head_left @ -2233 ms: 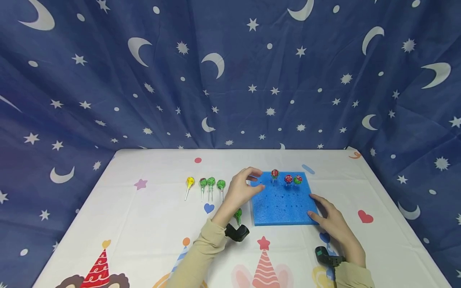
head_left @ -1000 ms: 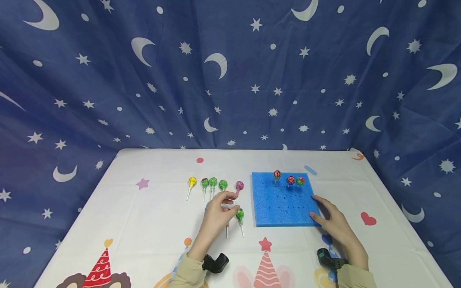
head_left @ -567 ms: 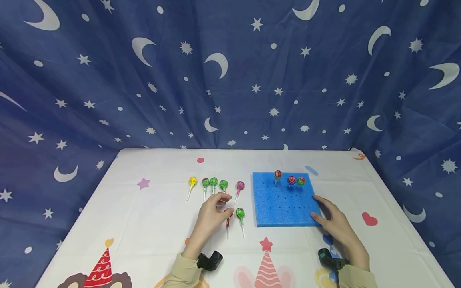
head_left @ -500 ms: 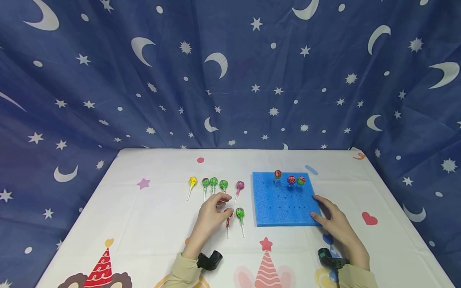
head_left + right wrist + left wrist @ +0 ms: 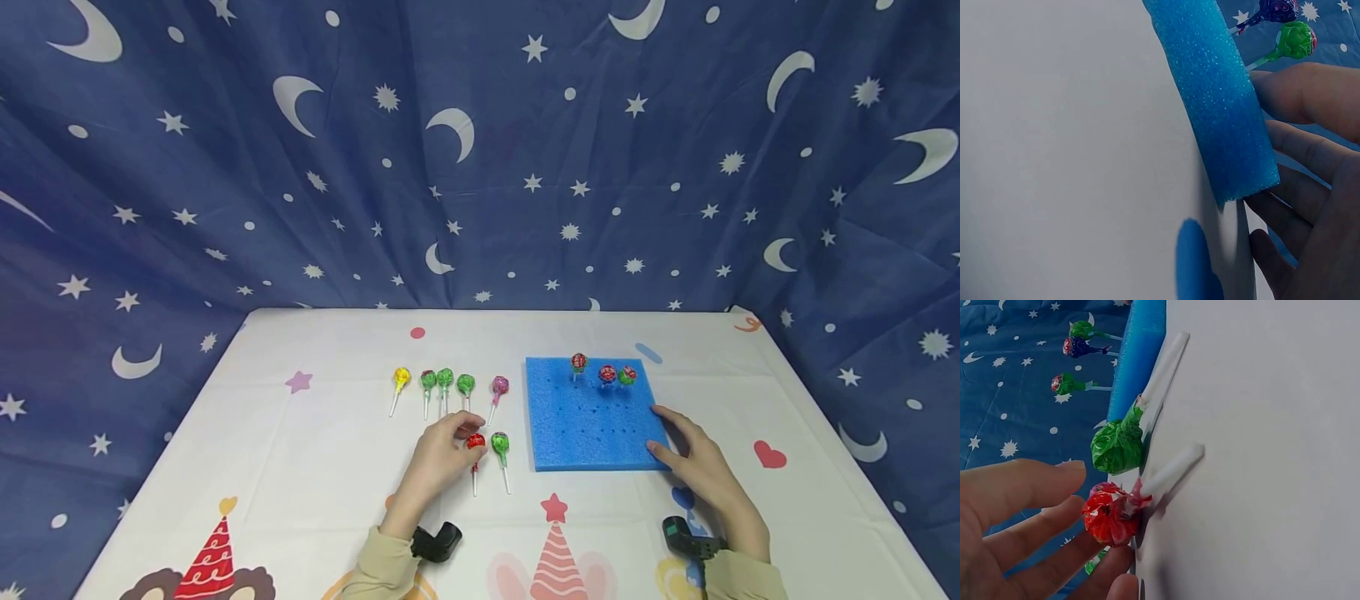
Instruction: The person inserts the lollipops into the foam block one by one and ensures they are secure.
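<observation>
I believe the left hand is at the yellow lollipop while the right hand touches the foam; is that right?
Not quite: the left hand is at the red lollipop, as the left wrist view shows; the right hand does touch the foam.

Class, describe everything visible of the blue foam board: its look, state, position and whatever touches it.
The blue foam board is a thick, roughly square slab with a grainy, spongy-looking surface and rows of small holes in its top. It lies flat on the white printed tablecloth. Three wrapped lollipops stand upright in it toward its far edge. The person's right grip touches its right edge.
</observation>
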### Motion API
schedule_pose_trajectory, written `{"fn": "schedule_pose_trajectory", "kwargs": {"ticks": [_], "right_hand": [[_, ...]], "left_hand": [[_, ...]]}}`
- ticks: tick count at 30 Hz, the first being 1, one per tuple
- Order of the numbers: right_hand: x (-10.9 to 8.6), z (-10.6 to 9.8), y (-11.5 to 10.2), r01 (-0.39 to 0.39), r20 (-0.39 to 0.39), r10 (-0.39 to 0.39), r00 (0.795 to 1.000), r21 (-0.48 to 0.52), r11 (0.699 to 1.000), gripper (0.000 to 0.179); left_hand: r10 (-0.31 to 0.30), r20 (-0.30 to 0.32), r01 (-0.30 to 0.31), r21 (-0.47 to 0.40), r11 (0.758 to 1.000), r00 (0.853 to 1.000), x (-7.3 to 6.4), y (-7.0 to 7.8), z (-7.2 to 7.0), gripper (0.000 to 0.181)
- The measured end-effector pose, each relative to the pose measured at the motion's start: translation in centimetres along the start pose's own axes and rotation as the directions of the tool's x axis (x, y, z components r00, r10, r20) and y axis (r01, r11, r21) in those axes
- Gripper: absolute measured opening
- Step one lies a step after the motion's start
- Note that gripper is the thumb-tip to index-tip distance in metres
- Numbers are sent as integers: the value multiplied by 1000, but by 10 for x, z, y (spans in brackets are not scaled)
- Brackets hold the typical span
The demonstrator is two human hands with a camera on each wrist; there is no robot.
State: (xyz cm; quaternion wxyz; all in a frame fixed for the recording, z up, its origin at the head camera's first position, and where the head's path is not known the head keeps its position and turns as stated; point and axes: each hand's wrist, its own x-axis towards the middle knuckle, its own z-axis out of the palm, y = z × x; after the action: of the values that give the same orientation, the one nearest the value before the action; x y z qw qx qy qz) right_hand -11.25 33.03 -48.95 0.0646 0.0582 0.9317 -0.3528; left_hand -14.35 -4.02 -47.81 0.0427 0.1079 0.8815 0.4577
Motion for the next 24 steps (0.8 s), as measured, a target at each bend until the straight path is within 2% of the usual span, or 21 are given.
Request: {"fn": "schedule_pose_trajectory", "kwargs": {"ticks": [7, 16, 24], "right_hand": [[0, 0, 0, -7, 4, 7, 1000, 5, 1000, 71], [1, 1, 1, -5, 1, 5, 1000, 5, 1000, 72], [1, 1, 1, 3, -3, -3, 1000, 3, 1000, 71]], "left_hand": [[6, 18, -7, 17, 1000, 1000, 1, -3, 0, 27], [58, 18, -58, 38, 998, 998, 4, -10, 0, 29], [37, 24, -38, 21, 999, 999, 4, -11, 0, 28]]}}
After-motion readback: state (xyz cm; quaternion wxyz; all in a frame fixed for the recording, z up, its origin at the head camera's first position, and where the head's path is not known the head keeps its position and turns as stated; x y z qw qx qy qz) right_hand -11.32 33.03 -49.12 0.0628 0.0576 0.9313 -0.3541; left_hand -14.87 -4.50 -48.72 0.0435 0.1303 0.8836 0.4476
